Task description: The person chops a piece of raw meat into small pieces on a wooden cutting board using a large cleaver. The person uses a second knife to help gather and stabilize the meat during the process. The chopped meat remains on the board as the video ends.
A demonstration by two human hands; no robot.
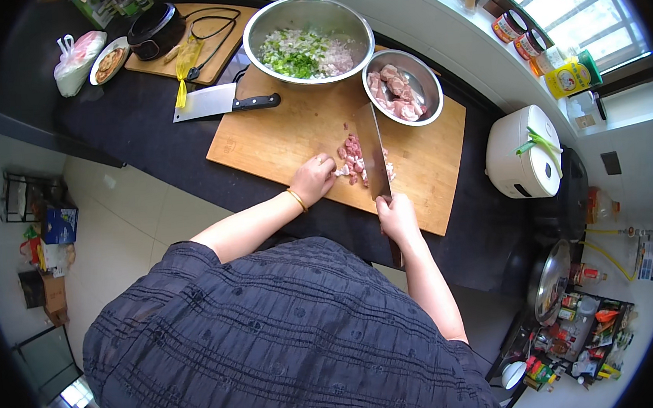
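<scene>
My right hand (398,216) is wrapped round the handle of a cleaver (373,152), whose broad blade stands on edge over the wooden cutting board (277,136). Small chopped pieces of pink meat (352,154) lie along the blade's left side, with a few more to its right. My left hand (313,181), with a gold bangle at the wrist, rests at the board's near edge. Its fingers are curled together, their tips against the nearest bits of meat. A metal bowl (425,86) behind the blade holds larger raw meat chunks (396,93).
A large steel bowl (365,33) holds chopped greens and pale minced pieces. Left of the board lies a second cleaver (208,101), black-handled. Farther left are a black pot (153,33), a plate of food (109,62) and a plastic bag (78,62). A white rice cooker (514,151) with scallions on it stands right.
</scene>
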